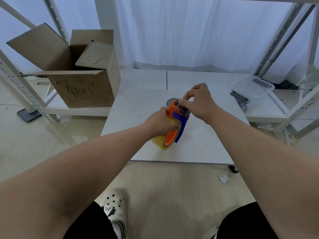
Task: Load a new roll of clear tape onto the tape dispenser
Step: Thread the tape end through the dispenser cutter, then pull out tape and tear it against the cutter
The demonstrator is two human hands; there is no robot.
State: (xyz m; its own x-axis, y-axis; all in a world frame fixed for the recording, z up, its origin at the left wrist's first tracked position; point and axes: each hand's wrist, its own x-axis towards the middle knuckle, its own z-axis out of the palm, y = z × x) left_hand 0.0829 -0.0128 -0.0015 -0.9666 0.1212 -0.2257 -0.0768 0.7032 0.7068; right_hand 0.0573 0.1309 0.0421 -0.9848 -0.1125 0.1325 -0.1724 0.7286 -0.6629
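New roll of clear tape point(159, 144) already sits on the orange hub point(170, 138) of the blue tape dispenser point(181, 124), held just over the tabletop point(207, 149). My left grip point(161, 121) is wrapped round the roll and frame. My right grip point(198, 100) pinches the dispenser's roller end; threading the tape looks like what's left.

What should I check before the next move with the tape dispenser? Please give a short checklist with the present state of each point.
1. The tape roll sits around the orange hub of the tape dispenser: ok.
2. The left hand grips the tape roll: ok.
3. The right hand pinches at the dispenser's front end: ok.
4. The tape end is led over the front roller: cannot tell, the fingers hide it.
5. The fingers are away from the cutting blade: cannot tell.
6. The work is over the white table, not over the floor: ok.
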